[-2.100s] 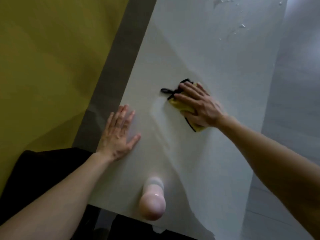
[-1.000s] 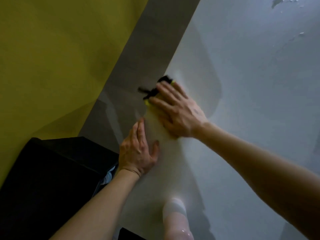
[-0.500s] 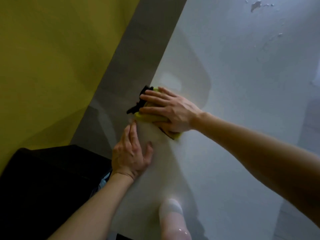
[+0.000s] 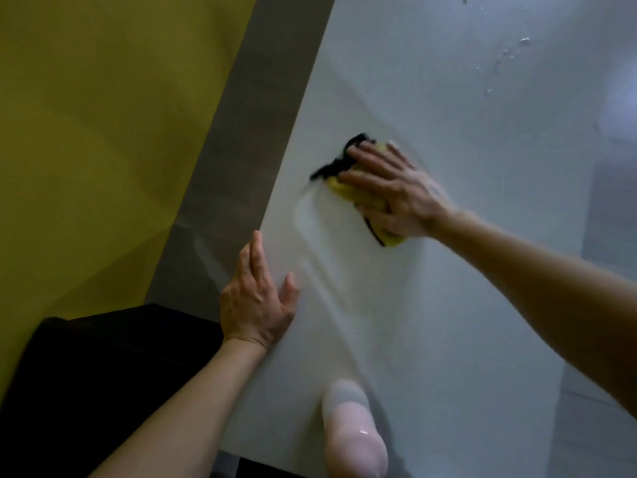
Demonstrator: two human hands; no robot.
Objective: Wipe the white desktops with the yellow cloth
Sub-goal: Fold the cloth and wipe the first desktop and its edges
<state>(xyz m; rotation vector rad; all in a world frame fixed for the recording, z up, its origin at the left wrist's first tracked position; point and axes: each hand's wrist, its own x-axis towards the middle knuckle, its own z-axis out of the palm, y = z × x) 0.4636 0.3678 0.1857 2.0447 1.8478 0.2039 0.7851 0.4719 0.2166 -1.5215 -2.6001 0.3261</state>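
The right hand (image 4: 396,191) pressed, fingers straight, on the crumpled black-trimmed yellow cloth (image 4: 341,188) at mid-frame on the smooth white desktop (image 4: 448,305). The left hand (image 4: 255,301) lay flat and open, holding nothing. Water droplets (image 4: 506,56) at the upper right looked unwiped.

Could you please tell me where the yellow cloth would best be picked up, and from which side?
Probably the black-edged corner of the yellow cloth, approached from the left: it sticks out free past the right hand, whose straight fingers press the rest flat on the white desktop.
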